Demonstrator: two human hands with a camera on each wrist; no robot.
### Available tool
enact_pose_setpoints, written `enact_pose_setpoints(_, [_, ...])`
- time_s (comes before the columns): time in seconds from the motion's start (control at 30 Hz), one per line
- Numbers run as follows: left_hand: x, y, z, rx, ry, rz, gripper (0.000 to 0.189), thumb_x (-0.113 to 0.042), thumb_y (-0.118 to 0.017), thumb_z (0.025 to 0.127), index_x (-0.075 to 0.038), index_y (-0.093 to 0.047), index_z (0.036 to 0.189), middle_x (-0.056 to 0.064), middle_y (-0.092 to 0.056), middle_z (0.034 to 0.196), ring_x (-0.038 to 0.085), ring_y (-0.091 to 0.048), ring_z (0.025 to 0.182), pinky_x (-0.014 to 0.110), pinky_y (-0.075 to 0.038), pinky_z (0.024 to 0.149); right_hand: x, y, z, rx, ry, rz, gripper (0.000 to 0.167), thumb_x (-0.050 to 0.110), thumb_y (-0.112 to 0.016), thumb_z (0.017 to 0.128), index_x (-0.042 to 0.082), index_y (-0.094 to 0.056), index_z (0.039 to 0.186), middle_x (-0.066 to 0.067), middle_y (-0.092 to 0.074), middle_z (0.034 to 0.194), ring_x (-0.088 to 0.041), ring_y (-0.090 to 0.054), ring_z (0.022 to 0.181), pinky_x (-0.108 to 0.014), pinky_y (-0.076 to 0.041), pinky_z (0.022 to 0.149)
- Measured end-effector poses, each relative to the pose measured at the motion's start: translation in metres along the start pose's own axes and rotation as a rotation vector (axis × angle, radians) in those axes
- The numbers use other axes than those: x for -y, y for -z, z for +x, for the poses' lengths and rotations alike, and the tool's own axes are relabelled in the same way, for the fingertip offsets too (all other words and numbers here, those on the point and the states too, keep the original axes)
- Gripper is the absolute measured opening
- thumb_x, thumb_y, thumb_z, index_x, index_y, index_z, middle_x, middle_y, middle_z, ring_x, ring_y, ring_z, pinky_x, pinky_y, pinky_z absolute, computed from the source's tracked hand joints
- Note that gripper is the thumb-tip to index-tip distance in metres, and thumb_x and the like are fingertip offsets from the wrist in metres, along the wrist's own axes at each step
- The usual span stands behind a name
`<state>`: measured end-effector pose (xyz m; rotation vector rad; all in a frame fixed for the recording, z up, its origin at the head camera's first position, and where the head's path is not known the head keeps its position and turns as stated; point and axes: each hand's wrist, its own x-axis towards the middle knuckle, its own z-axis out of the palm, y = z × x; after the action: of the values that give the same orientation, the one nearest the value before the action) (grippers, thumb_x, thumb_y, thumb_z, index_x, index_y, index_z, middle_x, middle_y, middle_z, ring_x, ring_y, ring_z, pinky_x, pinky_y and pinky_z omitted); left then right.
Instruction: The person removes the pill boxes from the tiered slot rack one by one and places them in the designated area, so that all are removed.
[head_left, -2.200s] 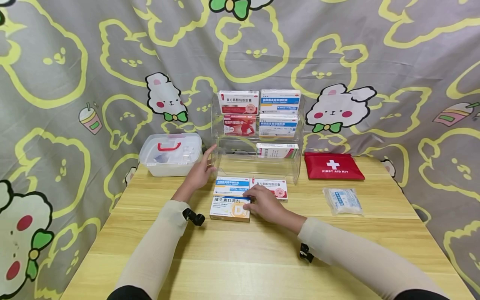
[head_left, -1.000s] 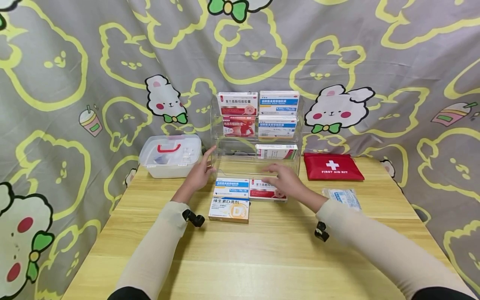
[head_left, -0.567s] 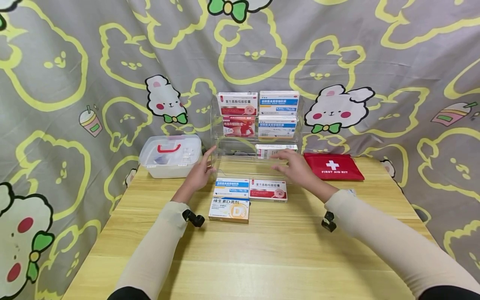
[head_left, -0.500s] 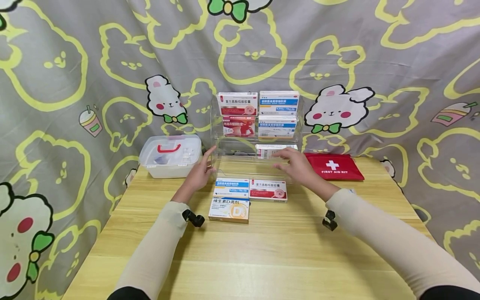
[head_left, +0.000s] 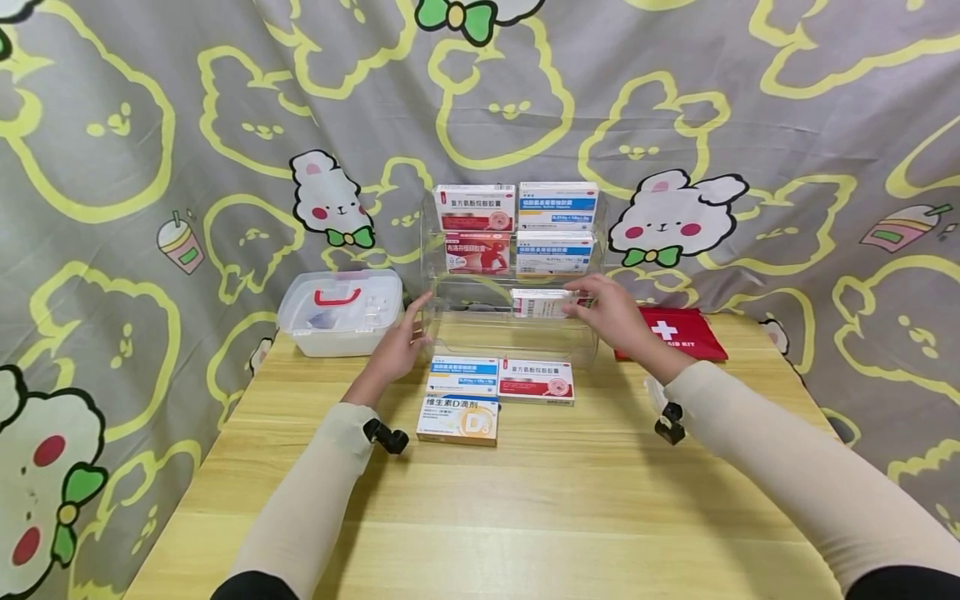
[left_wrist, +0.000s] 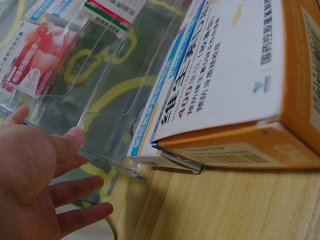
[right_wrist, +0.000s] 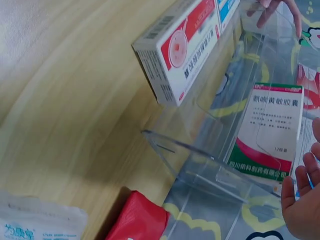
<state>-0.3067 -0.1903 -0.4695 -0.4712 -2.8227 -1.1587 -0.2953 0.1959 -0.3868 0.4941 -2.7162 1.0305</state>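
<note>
The white-and-green box [head_left: 536, 303] lies in the third tier of the clear rack [head_left: 510, 336], at that tier's right, where it lay half a second ago. The right hand [head_left: 617, 315] has shifted up and right since then, from in front of the box to its right end; a second ago it was over the red-banded box [head_left: 536, 381] in front of the rack. Its fingers are loosely bent and apart, and I cannot tell whether a fingertip touches the box. The left hand [head_left: 396, 348] stays at the rack's left side, fingers spread, seemingly against its edge.

In front of the rack, the D3 box [head_left: 457, 418], the blue-striped box [head_left: 462, 375] and the red-banded box have kept their places, the last now uncovered. The boxes in the two upper tiers have not moved; the lidded case [head_left: 341, 310] is left of the rack.

Right of the rack, the right hand and wrist now cover part of the red pouch [head_left: 693, 332] and its lettering. The sleeve [head_left: 787, 462] hides most of the clear packet [right_wrist: 37, 220] in the head view; the right wrist view shows it cut off at the corner. There the right hand, too, runs out of frame, its thumb hard to make out
</note>
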Motion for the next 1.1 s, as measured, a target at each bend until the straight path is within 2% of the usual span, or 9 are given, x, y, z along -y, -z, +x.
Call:
enact_pose_setpoints(0.13, [-0.0008,-0.0003,0.001,0.0,0.002,-0.011,0.085,-0.003,-0.06,0.103,-0.038,-0.013,0.164,0.027,-0.054,0.148,0.041,-0.056,0.135,0.056,-0.047,0.106,-0.0034,0.0038,0.0024,-0.005,-0.02,0.005,0.038,0.014,-0.079,0.093,0.003,-0.07,0.129,-0.016,-0.065,0.129,-0.033,-0.06,0.108,-0.048,-0.052,0.087])
enact_pose_setpoints(0.33, [-0.0012,-0.0006,0.0008,0.004,-0.014,-0.029,0.086,0.001,-0.06,0.102,-0.034,-0.012,0.165,0.027,-0.05,0.151,0.042,-0.053,0.137,0.056,-0.047,0.106,-0.0072,0.005,0.0051,0.015,-0.062,-0.005,0.042,0.016,-0.078,0.094,0.003,-0.068,0.132,-0.015,-0.062,0.136,-0.033,-0.057,0.111,-0.048,-0.053,0.09])
enact_pose_setpoints(0.5, [-0.0014,-0.0013,0.0002,0.006,-0.021,-0.094,0.091,-0.002,-0.063,0.102,-0.039,-0.009,0.166,0.024,-0.036,0.162,0.042,-0.047,0.143,0.058,-0.045,0.109,-0.0082,0.0054,0.0061,0.032,-0.05,-0.04,0.043,0.016,-0.077,0.095,0.002,-0.067,0.134,-0.018,-0.06,0.141,-0.036,-0.058,0.121,-0.053,-0.052,0.097])
enact_pose_setpoints(0.63, [-0.0018,-0.0035,0.0014,-0.007,-0.027,-0.146,0.095,-0.008,-0.065,0.102,-0.044,-0.005,0.165,0.016,-0.023,0.169,0.041,-0.042,0.146,0.058,-0.042,0.111,-0.0069,0.0059,0.007,0.045,-0.041,-0.057,0.044,0.016,-0.077,0.095,0.001,-0.066,0.135,-0.018,-0.06,0.144,-0.038,-0.054,0.133,-0.056,-0.046,0.107])
enact_pose_setpoints(0.7, [-0.0029,-0.0048,0.0026,-0.026,-0.026,-0.165,0.096,-0.009,-0.065,0.102,-0.043,0.0,0.165,0.017,-0.019,0.17,0.043,-0.041,0.147,0.058,-0.041,0.112,-0.0066,0.0056,0.0075,0.048,-0.038,-0.061,0.044,0.015,-0.077,0.094,0.0,-0.066,0.135,-0.019,-0.059,0.144,-0.039,-0.053,0.135,-0.056,-0.043,0.11])
enact_pose_setpoints(0.83, [-0.0065,-0.0061,0.0056,-0.056,0.016,-0.203,0.101,-0.019,-0.064,0.103,-0.053,0.013,0.16,0.019,-0.022,0.169,0.041,-0.04,0.147,0.057,-0.04,0.113,-0.0078,0.0039,0.0087,0.047,-0.037,-0.064,0.044,0.014,-0.078,0.094,0.0,-0.067,0.133,-0.019,-0.06,0.143,-0.039,-0.052,0.136,-0.056,-0.041,0.111])
enact_pose_setpoints(0.93, [-0.0073,-0.0066,0.0071,-0.06,0.041,-0.22,0.104,-0.024,-0.065,0.102,-0.051,0.016,0.16,0.019,-0.021,0.169,0.04,-0.039,0.148,0.057,-0.039,0.114,-0.0091,0.0025,0.01,0.054,-0.042,-0.075,0.043,0.014,-0.078,0.093,0.001,-0.067,0.133,-0.019,-0.06,0.143,-0.04,-0.052,0.135,-0.057,-0.041,0.111])
enact_pose_setpoints(1.1, [-0.0031,-0.009,0.0085,-0.038,0.079,-0.207,0.107,-0.018,-0.07,0.099,-0.044,0.011,0.163,0.02,-0.015,0.17,0.043,-0.038,0.148,0.057,-0.04,0.113,-0.0078,0.0012,0.0105,0.073,-0.06,-0.092,0.044,0.015,-0.078,0.094,0.004,-0.067,0.134,-0.019,-0.059,0.145,-0.04,-0.052,0.136,-0.057,-0.041,0.111])
